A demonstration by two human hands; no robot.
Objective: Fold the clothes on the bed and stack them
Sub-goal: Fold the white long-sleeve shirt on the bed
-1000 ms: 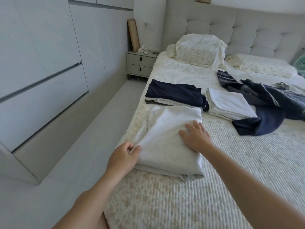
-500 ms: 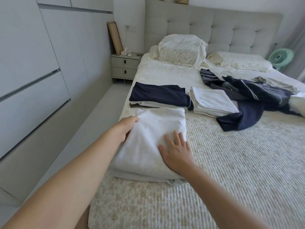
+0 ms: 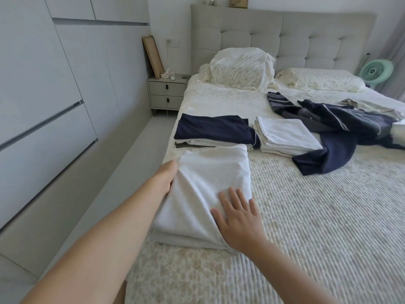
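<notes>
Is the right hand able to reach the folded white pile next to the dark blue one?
Probably yes. The right hand lies flat on the white garment; only bare bedspread separates it from the folded white pile.

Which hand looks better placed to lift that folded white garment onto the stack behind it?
Probably the left hand: its fingers are tucked under the white garment's left edge, nearest the navy-topped stack. The right hand only presses flat on top.
</notes>
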